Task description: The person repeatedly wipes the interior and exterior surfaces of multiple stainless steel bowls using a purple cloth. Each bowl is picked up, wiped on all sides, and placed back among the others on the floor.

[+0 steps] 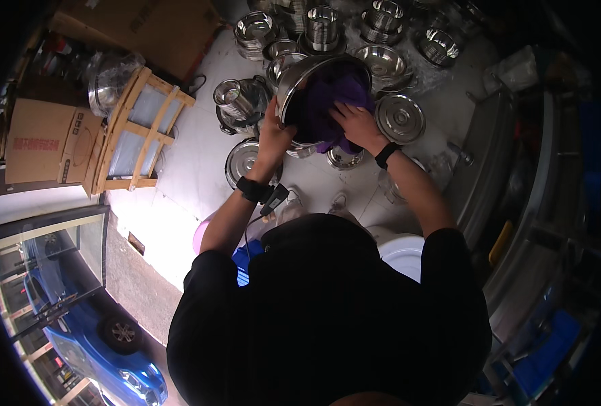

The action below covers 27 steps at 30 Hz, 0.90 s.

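A large shiny metal bowl [292, 76] is held up and tilted in front of me, its mouth turned partly toward me. My left hand [275, 135] grips its left rim, thumb on the near side. Bunched inside the bowl is a purple cloth [341, 91], part of which hangs over the near edge. My right hand [360, 126] presses into this cloth with bent fingers, and the fingertips partly sink into its folds. Both wrists wear black bands, and a small black device with a cable hangs by the left one.
Stacked steel pots and bowls [323, 30] cover the floor beyond the bowl. Round lids [400, 120] lie on both sides. At left stand a wooden crate [134, 132] and a cardboard box [46, 142]. A white round tub [403, 256] is beside my right side; metal shelving [517, 196] runs along the right.
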### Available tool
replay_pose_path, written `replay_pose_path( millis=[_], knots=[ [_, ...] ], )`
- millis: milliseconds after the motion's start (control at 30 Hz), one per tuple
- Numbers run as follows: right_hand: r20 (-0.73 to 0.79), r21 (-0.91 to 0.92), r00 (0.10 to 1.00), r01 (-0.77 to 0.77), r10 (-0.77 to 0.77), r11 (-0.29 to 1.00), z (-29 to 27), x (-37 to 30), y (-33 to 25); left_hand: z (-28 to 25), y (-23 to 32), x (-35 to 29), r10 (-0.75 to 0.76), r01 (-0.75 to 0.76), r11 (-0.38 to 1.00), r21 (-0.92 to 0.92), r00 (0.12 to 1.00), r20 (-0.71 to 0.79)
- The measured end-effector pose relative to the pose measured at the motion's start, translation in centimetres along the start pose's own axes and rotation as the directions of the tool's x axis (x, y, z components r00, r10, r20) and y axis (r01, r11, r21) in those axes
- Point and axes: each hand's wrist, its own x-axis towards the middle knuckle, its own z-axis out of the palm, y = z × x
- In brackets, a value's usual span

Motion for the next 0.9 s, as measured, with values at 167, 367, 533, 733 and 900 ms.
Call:
replay_pose_path(
  millis=[167,367,533,733,900],
  knots=[
    [-0.216,-0.149,0.969,0.09,-0.121,0.985,-1.3,0.3,-0.5,-1.6,1.3,1.7,-0.063,0.06,0.997,0.049,0.995,0.072],
    [-0.304,0.269,0.951,0.026,0.059,0.963,-2.1,2.2,-5.1,0.8,-0.4,2.3,-0.2,0.193,0.962,-0.193,0.98,-0.017],
    [-0.153,0.395,0.986,0.003,0.063,0.919,-0.2,1.9,-6.3,0.2,-2.3,3.3,-0.115,0.105,0.931,-0.35,0.993,-0.008],
    [-0.245,-0.062,0.966,0.074,-0.087,0.995,-0.4,1.5,-2.6,-3.3,1.4,4.4,0.03,-0.029,1.0,-0.011,0.982,0.184],
    [-0.26,0.032,0.962,0.099,-0.087,0.995,-0.6,2.1,-2.9,-1.9,2.7,3.7,-0.103,0.102,0.995,-0.006,0.994,-0.025]
  ],
)
